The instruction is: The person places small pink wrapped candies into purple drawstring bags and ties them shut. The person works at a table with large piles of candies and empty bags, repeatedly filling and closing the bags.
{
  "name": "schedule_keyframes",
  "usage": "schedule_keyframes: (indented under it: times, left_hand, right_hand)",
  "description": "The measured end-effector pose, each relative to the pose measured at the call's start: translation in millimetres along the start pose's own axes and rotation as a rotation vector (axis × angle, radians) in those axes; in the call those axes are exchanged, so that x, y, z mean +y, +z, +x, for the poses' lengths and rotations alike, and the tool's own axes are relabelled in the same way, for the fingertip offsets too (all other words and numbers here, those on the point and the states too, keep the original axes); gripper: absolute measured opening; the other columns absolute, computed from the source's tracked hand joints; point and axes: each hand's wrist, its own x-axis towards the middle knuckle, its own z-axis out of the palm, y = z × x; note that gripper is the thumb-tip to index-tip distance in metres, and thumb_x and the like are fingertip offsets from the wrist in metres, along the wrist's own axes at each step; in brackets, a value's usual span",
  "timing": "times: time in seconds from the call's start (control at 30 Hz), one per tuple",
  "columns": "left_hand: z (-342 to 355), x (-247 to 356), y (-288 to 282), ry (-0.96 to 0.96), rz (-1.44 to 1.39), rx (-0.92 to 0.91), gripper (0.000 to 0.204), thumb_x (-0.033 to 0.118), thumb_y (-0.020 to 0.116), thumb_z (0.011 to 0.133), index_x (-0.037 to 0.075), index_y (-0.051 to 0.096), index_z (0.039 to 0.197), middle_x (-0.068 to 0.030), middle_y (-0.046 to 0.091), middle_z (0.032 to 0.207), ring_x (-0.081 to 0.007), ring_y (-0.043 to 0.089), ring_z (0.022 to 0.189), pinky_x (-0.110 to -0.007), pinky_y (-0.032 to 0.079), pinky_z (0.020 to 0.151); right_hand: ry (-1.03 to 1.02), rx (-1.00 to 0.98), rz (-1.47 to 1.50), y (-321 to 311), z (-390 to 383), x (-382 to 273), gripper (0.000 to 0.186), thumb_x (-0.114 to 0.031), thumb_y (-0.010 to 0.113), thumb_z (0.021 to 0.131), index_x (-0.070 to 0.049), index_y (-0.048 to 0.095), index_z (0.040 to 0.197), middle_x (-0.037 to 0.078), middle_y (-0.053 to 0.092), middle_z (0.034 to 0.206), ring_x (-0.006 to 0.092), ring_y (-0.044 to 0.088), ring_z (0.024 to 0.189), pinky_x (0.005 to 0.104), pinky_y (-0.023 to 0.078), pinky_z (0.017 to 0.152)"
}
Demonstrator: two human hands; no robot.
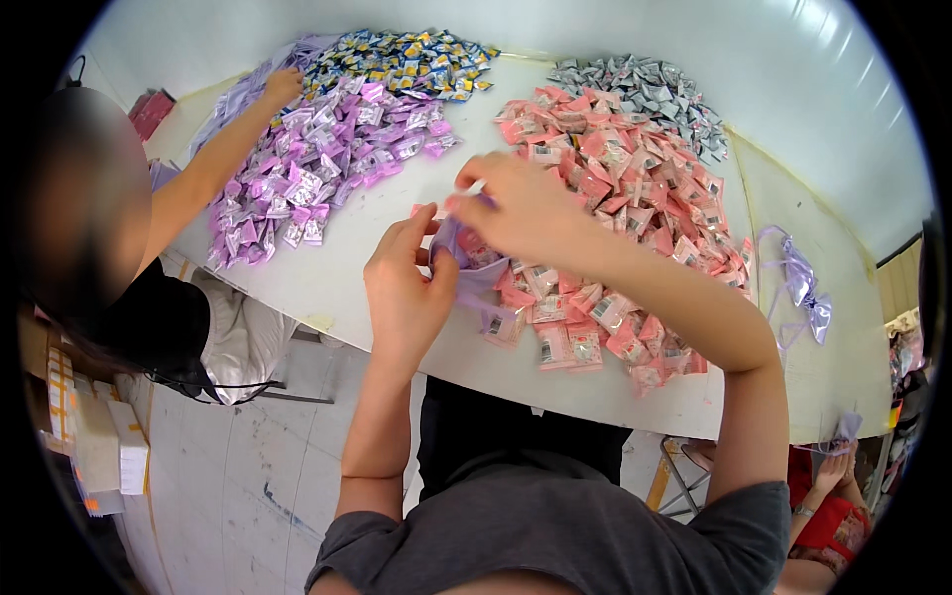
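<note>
At the far left, pale boxes (96,441) are stacked on the floor, and a co-worker seated beside the white table (297,283) stretches an arm across it. That co-worker's hand (286,87) is over the far edge of a heap of shiny purple packets (307,169), next to flat lilac bags (248,97); whether its fingers grip anything I cannot tell. Behind the purple heap lies a spread of dark blue and yellow packets (402,64). Toward the middle, the person's left hand (409,263) is raised at the table's near side, its thumb and bent fingers clamped on the left edge of a lilac pouch (476,276). The pouch is between the two hands, just beside the near left edge of the pink heap, with something pink showing at its mouth. The right hand (516,203) comes over the pouch from the right with its fingers bent down; blur hides whether they are together or apart. A big heap of pink packets (645,188) spreads to the right, with silver-grey packets (650,91) behind it. Further right lies a lilac ribboned piece (798,283), and at lower right another person's hands (836,466) hold up a lilac item (846,432).
</note>
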Motion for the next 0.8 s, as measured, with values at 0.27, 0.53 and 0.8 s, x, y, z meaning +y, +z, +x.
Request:
schedule_keyframes:
  times: [0.27, 0.53, 0.8]
  left_hand:
    - [-1.8, -0.5, -7.5, 0.008, -0.012, -0.094, 0.021, -0.003, 0.057, 0.075, 0.001, 0.065, 0.095, -0.0086, 0.062, 0.093, -0.0095, 0.055, 0.061, -0.022, 0.043, 0.047]
    - [11.5, 0.8, -54.5, 0.223, 0.321, -0.216, 0.016, 0.007, 0.07, 0.072, -0.001, 0.062, 0.084, -0.0091, 0.062, 0.075, -0.0164, 0.06, 0.062, -0.026, 0.044, 0.051]
    - [58.9, 31.2, -73.8, 0.086, -0.136, -0.435, 0.014, 0.01, 0.063, 0.085, -0.002, 0.062, 0.091, -0.0012, 0.06, 0.079, -0.007, 0.054, 0.067, -0.022, 0.046, 0.06]
  right_hand:
    - [-0.204, -0.119, -0.198, 6.0, -11.4, 71.3, 0.016, -0.012, 0.061, 0.079, -0.001, 0.06, 0.09, 0.013, 0.059, 0.093, 0.0229, 0.059, 0.084, 0.0338, 0.045, 0.073]
    - [-0.091, -0.047, 0.24, -16.1, 0.8, 51.6, 0.015, -0.017, 0.053, 0.089, -0.002, 0.054, 0.09, 0.008, 0.053, 0.07, 0.0145, 0.055, 0.066, 0.0308, 0.045, 0.061]
    - [0.238, -0.264, 1.065, -79.3, -22.3, 23.5, 0.021, -0.029, 0.056, 0.09, -0.008, 0.053, 0.085, -0.005, 0.037, 0.061, 0.0054, 0.033, 0.048, 0.0212, 0.028, 0.044]
